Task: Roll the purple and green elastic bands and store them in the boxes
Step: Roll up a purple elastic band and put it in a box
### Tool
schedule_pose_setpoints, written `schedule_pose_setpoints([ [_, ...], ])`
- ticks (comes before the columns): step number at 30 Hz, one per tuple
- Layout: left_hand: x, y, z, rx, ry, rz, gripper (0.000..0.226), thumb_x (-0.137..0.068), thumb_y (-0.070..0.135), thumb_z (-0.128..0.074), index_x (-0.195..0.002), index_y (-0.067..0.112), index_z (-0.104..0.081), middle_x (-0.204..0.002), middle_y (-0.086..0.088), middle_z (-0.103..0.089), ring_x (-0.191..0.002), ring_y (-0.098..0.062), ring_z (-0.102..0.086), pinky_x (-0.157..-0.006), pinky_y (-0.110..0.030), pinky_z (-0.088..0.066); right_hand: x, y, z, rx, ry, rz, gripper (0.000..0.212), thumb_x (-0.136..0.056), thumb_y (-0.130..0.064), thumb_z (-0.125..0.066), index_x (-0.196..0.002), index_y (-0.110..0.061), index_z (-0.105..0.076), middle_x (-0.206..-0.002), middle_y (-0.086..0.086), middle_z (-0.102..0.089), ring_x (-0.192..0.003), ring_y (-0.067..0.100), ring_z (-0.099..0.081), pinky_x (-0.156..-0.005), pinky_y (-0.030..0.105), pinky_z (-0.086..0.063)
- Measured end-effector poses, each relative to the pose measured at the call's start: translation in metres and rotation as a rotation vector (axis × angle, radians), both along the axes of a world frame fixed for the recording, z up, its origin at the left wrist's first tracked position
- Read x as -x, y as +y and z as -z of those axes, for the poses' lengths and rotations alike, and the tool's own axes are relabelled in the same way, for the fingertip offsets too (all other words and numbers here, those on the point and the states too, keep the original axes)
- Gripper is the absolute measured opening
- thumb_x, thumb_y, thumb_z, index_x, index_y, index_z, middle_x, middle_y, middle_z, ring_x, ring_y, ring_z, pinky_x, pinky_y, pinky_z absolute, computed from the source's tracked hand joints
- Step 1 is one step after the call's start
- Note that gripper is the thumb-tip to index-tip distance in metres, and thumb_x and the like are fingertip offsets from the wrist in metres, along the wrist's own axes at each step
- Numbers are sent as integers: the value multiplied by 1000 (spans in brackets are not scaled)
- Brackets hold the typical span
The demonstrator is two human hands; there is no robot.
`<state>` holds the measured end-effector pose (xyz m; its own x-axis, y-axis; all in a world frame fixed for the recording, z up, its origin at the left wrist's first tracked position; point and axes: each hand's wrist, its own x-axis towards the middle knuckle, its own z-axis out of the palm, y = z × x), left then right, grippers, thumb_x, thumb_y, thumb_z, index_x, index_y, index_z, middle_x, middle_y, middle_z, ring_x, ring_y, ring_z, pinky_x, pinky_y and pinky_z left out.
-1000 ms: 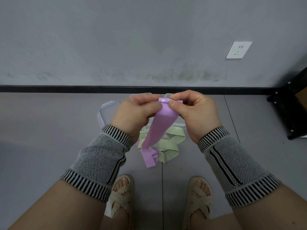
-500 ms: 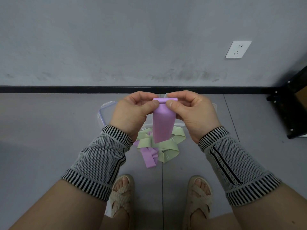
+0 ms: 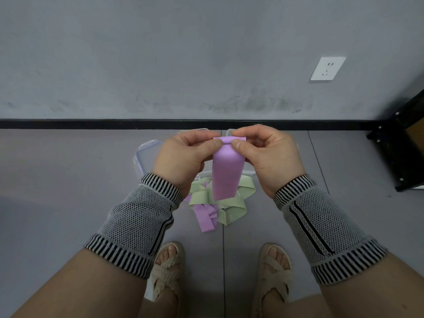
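Two hands, left [image 3: 183, 157] and right [image 3: 263, 157], pinching purple band [image 3: 226, 173] at its top, roll barely begun. More bands [image 3: 220, 203] heaped on floor below; boxes [image 3: 146, 157] behind, apparently nothing stored yet.

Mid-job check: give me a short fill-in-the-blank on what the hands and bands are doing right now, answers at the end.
1. Both the left hand and the right hand pinch the top end of the ______ band.
2. The band's free end hangs ______ from the grip.
3. The green bands lie on the ______, in front of the clear boxes.
4. The socket is on the ______.

Missing words: purple; down; floor; wall
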<state>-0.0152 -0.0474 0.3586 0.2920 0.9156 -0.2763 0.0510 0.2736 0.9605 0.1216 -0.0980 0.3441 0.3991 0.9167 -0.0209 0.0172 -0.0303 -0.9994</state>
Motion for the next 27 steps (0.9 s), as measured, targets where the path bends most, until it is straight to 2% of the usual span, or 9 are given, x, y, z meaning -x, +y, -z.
schedule_pose_setpoints([
  [5, 2, 1, 0, -55, 16, -44, 14, -82, 6, -66, -82, 19, -71, -68, 5, -68, -59, -9, -54, -49, -18, -37, 2, 1, 1, 15, 92, 8, 23, -82, -2, -67, -92, -22, -67, -82, 8, -72, -80, 20, -70, -79, 39, -57],
  [8, 3, 2, 1, -74, 19, -49, 16, -82, 6, -66, -81, 21, -71, -67, 5, -68, -59, -10, -53, -49, -18, -37, 2, 0, 0, 6, 71, -4, 16, -84, -4, -67, -88, -19, -70, -84, 10, -72, -80, 22, -70, -75, 38, -58],
  [15, 3, 1, 1, -85, 6, -35, 16, -82, 2, -65, -83, 18, -70, -60, 10, -66, -52, -3, -52, -48, -16, -37, -1, 0, 0, 31, 52, -22, 17, -83, -4, -68, -85, -21, -70, -86, 12, -72, -81, 24, -69, -74, 38, -58],
  [19, 1, -1, 0, -123, -21, -25, 14, -83, -2, -63, -90, 8, -67, -54, 11, -64, -46, 2, -53, -47, -8, -38, -1, 0, 0, 27, 83, -24, 12, -82, -4, -68, -83, -16, -70, -87, 12, -71, -77, 19, -68, -69, 33, -55],
  [21, -1, -2, 2, -146, 15, -20, 16, -84, 3, -64, -98, 9, -67, -53, 13, -63, -47, 4, -54, -48, -8, -39, -1, 1, -2, 26, 126, -3, 11, -83, -3, -67, -82, -13, -69, -82, 10, -71, -73, 16, -68, -67, 30, -55],
  [24, -3, -4, 5, -184, 110, 32, 21, -83, 11, -67, -105, 15, -66, -62, 12, -68, -58, 4, -61, -53, -7, -41, -2, 2, -2, 15, 213, 43, 12, -83, 0, -66, -81, -11, -68, -77, 8, -70, -69, 16, -66, -69, 31, -56],
  [27, -6, -8, 6, -199, 136, 87, 23, -83, 7, -67, -105, 13, -67, -77, 7, -72, -68, 2, -65, -62, -9, -48, -4, 3, 0, 16, 215, 81, 14, -82, 0, -67, -79, -14, -68, -79, 10, -70, -73, 20, -67, -72, 35, -55],
])
